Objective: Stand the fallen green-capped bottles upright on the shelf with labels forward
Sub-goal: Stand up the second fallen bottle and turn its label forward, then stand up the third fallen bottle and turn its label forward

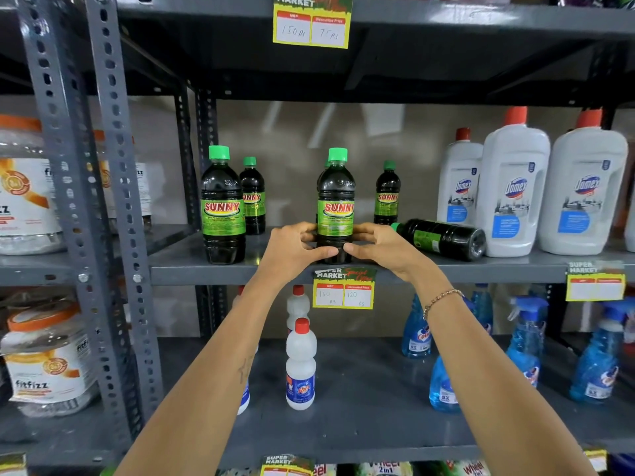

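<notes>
A dark green-capped bottle stands upright at the front of the grey middle shelf, its green SUNNY label facing me. My left hand and my right hand both grip its lower part, thumbs meeting in front. Just to the right a fallen green-capped bottle lies on its side, cap pointing left. Another upright bottle stands at the front left with its label forward. Two more upright ones, a left one and a right one, stand further back.
Three big white Domex bottles with red caps fill the shelf's right end. Price tags hang from the shelf edges. Below stand white red-capped bottles and blue spray bottles. Plastic jars sit in the left rack behind grey uprights.
</notes>
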The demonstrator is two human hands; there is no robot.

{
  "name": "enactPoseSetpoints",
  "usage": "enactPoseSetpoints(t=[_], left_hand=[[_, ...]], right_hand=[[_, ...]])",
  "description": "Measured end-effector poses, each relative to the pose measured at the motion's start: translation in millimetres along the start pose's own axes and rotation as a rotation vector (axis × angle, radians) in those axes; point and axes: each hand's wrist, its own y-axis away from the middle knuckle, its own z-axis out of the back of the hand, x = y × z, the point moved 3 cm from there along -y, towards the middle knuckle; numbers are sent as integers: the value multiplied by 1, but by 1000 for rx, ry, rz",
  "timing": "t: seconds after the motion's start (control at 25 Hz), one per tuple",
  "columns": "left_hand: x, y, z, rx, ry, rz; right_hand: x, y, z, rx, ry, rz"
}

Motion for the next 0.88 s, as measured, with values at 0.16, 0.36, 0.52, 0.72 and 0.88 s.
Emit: enactPoseSetpoints(t=[0.16, 0.36, 0.52, 0.72, 0.88], left_hand=[[1, -1, 0, 4, 20, 14], [4, -2, 1, -3, 13, 26], [4, 3, 0, 29, 17, 40], [-1, 19, 2, -284, -63, -4], [-32, 37, -28, -447, -227, -301]], right_hand=[[0, 0, -1, -3, -1, 0], [2, 0, -1, -13, 11, -7], [3, 1, -3, -15, 10, -11], [2, 11, 4, -79, 2, -32], [-6, 17, 27, -389, 42, -42]])
